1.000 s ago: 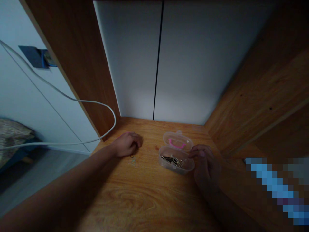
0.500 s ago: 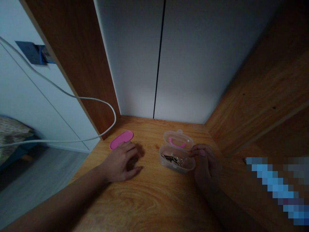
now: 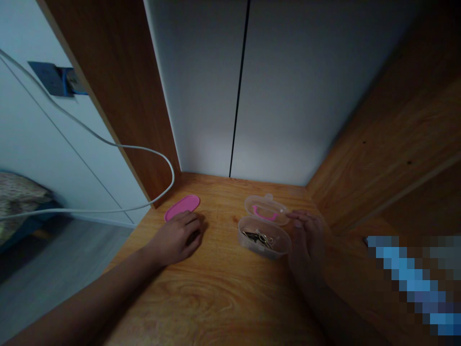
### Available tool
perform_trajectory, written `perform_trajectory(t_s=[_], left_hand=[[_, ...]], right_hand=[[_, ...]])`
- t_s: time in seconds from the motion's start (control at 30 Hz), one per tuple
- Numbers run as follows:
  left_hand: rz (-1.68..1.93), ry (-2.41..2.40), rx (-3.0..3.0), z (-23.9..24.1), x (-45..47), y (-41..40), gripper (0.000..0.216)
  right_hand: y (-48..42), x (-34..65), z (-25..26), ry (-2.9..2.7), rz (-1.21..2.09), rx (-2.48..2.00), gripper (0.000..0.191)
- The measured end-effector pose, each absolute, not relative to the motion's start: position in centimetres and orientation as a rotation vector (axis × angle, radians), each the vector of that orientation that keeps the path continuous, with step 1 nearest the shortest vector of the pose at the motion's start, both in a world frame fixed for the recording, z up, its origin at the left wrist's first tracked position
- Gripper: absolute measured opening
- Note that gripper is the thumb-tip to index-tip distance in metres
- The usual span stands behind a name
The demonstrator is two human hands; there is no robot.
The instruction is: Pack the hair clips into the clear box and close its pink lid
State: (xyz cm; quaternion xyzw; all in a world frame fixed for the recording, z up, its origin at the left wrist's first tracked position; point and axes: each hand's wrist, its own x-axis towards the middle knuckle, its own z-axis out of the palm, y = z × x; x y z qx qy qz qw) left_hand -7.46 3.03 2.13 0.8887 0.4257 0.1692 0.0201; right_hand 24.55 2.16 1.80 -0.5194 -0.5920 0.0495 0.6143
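Observation:
A small clear plastic box (image 3: 264,239) stands open on the wooden desk (image 3: 223,293), its lid (image 3: 267,208) with a pink handle tipped back. Small metal clips lie inside it. My right hand (image 3: 306,240) rests against the box's right side, fingers spread near the lid. My left hand (image 3: 179,237) lies palm down on the desk, fingers curled over the spot where tiny rings lay; they are hidden now. Just beyond its fingertips lies a pink oval piece (image 3: 182,207).
White cabinet doors (image 3: 245,86) close the back of the nook, wooden side panels on the left (image 3: 118,96) and right (image 3: 392,139). A white cable (image 3: 108,144) loops past the left panel from a blue wall socket (image 3: 54,79). The desk's left edge drops to the floor.
My left hand drew back from the pink oval piece, uncovering it, and settled flat over the small rings. My right hand's fingers loosened from a pinch at the box rim.

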Motion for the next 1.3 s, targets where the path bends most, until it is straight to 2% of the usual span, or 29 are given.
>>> perform_trajectory(t_s=[0.2, 0.33, 0.4, 0.5, 0.57, 0.83, 1.03, 1.3], left_hand=[[0.57, 1.321, 2.742, 2.8, -7.4, 3.1, 0.011], [0.842, 1.382, 2.539, 3.2, -5.3, 2.1, 0.014], [0.935, 1.42, 2.442, 3.3, -3.7, 1.4, 0.03], [0.882, 1.4, 2.427, 3.3, -1.4, 0.5, 0.061], [0.799, 1.412, 2.416, 3.2, -0.3, 0.0, 0.069], [0.698, 1.197, 2.342, 2.6, -0.1, -0.5, 0.046], [0.735, 0.995, 2.285, 2.4, -2.0, -0.1, 0.054], [0.843, 0.959, 2.184, 2.0, -3.5, 1.7, 0.064]], right_hand=[[2.7, 24.1, -0.9, -1.124, 0.339, -1.343, 0.044], [3.0, 23.9, -1.0, -1.099, 0.539, -1.312, 0.048], [3.0, 23.7, -0.4, -1.077, 0.638, -1.285, 0.051], [2.7, 23.5, 0.6, -1.133, 0.726, -1.273, 0.047], [2.4, 23.3, 0.9, -1.181, 0.77, -1.292, 0.045], [0.6, 22.3, 1.1, -1.513, 0.691, -1.086, 0.046], [0.1, 22.5, 1.2, -1.608, 0.705, -1.076, 0.049], [0.3, 23.5, 1.0, -1.866, 0.496, -1.052, 0.048]])
